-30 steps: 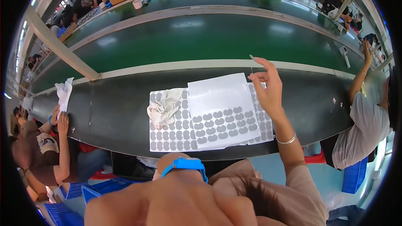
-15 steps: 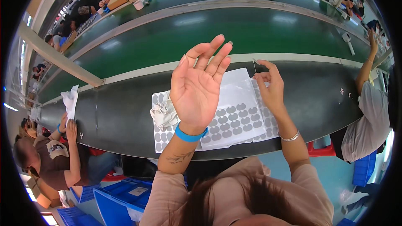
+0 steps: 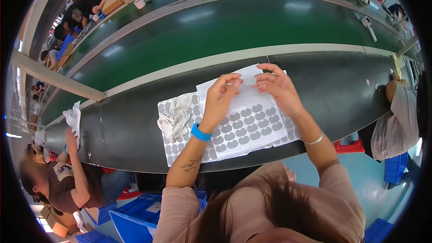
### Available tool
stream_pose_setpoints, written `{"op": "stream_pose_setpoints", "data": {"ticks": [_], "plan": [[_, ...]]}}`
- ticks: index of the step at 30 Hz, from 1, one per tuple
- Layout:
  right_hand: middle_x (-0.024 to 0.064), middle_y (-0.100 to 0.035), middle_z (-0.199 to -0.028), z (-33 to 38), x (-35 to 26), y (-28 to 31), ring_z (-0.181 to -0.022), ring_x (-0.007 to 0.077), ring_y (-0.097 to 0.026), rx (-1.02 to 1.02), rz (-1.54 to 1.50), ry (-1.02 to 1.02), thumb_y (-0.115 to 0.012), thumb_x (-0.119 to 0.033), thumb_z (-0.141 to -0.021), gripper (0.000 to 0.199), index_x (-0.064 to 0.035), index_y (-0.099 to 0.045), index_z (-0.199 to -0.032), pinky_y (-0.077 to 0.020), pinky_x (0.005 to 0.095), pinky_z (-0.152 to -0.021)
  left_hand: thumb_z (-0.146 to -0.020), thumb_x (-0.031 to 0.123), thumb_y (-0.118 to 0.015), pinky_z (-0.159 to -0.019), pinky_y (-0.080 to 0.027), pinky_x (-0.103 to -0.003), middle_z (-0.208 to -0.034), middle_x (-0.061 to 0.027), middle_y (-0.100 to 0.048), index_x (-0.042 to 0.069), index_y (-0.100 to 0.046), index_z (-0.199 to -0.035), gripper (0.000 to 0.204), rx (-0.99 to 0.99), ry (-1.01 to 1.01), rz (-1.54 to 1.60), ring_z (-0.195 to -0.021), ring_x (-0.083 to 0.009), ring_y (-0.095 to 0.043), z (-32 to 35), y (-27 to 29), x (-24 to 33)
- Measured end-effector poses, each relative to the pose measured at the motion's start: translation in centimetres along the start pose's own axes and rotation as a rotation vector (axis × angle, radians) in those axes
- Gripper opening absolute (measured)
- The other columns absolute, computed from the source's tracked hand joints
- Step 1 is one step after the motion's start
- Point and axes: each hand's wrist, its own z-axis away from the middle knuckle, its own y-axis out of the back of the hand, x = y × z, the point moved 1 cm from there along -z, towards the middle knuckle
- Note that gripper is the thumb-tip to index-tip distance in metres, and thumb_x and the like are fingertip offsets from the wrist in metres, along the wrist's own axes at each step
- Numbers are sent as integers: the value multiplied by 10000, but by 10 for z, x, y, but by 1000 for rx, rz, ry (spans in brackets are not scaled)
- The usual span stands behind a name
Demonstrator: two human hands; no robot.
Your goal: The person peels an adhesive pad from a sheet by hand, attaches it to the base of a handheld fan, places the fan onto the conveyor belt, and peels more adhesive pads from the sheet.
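Note:
My left hand (image 3: 219, 101), with a blue band at the wrist, is over the white sheets with thumb and fingertips drawn together. Facing it, my right hand (image 3: 282, 89) has its thumb and fingers bent in a pinch. Between the fingertips there may be something thin and clear, too faint to make out against the paper. Beneath both hands lies a white sheet (image 3: 245, 128) with rows of grey rounded stickers. More sticker sheets (image 3: 173, 149) stick out from under it on both sides. A crumpled whitish cloth (image 3: 174, 116) rests on their left part.
The black table (image 3: 130, 126) curves around me. Beyond its pale rail runs a green conveyor belt (image 3: 193, 40), with a white handled object (image 3: 369, 28) on it at right. One person (image 3: 67, 175) sits at left handling white material, another (image 3: 396, 117) at right. A blue crate (image 3: 135, 218) stands below left.
My left hand has come down from its raised, open-palm pose and turned inward. My right hand has shifted left, so both now meet over the sheet. The thin piece in the right fingers no longer shows plainly.

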Motion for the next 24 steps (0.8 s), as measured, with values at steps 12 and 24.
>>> {"op": "stream_pose_setpoints", "data": {"ticks": [12,24], "plan": [[102,-566,-1100,6,14,-15,-964,132,-600,-57,228,59,-555,68,-826,550,-51,-358,-1326,-463,263,-841,-857,7,-623,-760,-480,-240,-942,-58,-630,-18,-583,-1042,191,33,92,144,-822,-104,-588,14,2,-16],[40,-621,-942,-1,18,1,-799,65,-564,-29,459,118,-638,1,-822,180,0,-604,-998,-445,217,-760,-859,16,-628,-743,-474,-210,-922,-36,-620,-12,-596,-1002,149,58,66,137,-809,-78,-574,14,1,-14]]}}
